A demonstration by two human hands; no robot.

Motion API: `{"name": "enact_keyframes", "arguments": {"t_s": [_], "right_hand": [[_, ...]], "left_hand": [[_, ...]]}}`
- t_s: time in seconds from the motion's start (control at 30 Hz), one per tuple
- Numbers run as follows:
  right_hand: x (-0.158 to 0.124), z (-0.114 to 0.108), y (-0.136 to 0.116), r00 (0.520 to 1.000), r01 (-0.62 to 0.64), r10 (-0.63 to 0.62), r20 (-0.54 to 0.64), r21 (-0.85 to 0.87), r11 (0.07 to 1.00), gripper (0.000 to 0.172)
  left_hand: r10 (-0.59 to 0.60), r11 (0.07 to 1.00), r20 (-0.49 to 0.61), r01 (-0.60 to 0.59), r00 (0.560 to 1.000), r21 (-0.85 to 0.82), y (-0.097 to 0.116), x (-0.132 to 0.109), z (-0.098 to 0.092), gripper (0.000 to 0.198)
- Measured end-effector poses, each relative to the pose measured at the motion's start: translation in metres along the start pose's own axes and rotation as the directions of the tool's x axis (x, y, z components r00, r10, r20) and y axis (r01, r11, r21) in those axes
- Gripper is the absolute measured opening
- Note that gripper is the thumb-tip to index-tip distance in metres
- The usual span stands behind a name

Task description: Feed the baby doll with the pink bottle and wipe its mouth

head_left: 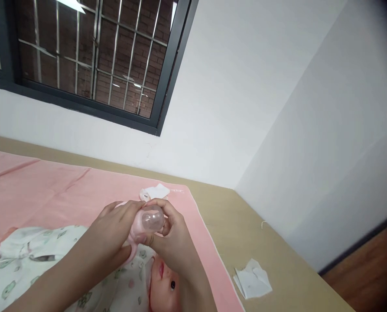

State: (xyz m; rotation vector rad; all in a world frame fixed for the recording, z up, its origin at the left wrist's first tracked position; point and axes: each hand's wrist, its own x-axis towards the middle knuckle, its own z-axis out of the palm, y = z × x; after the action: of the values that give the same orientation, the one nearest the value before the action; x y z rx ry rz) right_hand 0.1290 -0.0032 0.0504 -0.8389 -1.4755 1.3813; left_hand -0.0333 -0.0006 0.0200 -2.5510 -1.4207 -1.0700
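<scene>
My left hand (pixel 115 229) and my right hand (pixel 173 238) meet over a small pink bottle-like item with a clear domed cap (pixel 151 220). Fingers of both hands are wrapped round it, the right thumb and fingers on the cap, the left on the pink body (pixel 135 234). Just below them lies a baby doll (pixel 162 281), face up, dressed in a white printed garment (pixel 50 255), on a pink towel (pixel 66 190).
The towel lies on a tan mattress (pixel 245 225) set in a white-walled corner. A white folded tissue (pixel 157 190) lies at the towel's far edge, another crumpled tissue (pixel 252 279) on the mattress to the right. A barred window (pixel 82 52) is above; wooden floor (pixel 369 273) at right.
</scene>
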Motion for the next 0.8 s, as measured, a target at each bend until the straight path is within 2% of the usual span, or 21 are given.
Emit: {"name": "enact_keyframes", "arguments": {"t_s": [0.27, 0.8], "right_hand": [[-0.0017, -0.001, -0.0028, 1.0, -0.008, 0.008, 0.004, -0.003, 1.0, 0.057], [-0.0002, -0.006, 0.0018, 0.998, -0.012, 0.011, 0.06, 0.023, 1.0, 0.056]], "left_hand": [[0.056, 0.997, -0.041, -0.058, 0.998, -0.042, -0.0022, -0.0028, 0.0034, 0.055], [0.032, 0.999, 0.045, -0.033, 0.998, 0.001, 0.0007, -0.004, -0.0022, 0.057]]}}
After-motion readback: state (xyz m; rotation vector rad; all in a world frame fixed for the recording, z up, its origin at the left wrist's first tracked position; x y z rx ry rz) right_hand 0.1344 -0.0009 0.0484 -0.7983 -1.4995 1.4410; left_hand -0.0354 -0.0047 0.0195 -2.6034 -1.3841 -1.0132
